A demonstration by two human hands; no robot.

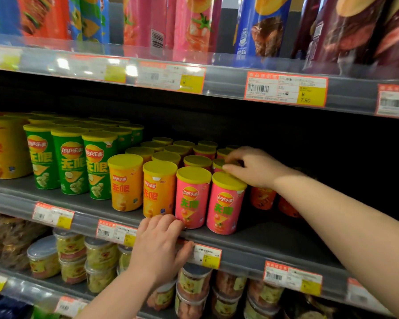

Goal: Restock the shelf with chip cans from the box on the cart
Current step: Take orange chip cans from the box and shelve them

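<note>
Fingers of my right hand (251,166) curl over a second-row pink can (218,163), mid-frame; my left hand (157,245) grips the shelf lip (240,250). A clumsy nudge could tip the front cans (226,203) off.

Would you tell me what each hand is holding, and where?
Left hand grips the shelf edge, thumb below. Right hand sits on a second-row can lid; a grip cannot be told.

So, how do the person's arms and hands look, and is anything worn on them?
The left forearm and the right forearm are bare as far as the frame shows; no sleeve is in view. The left hand and the right hand wear no gloves, and I see no ring, watch or bracelet.
</note>
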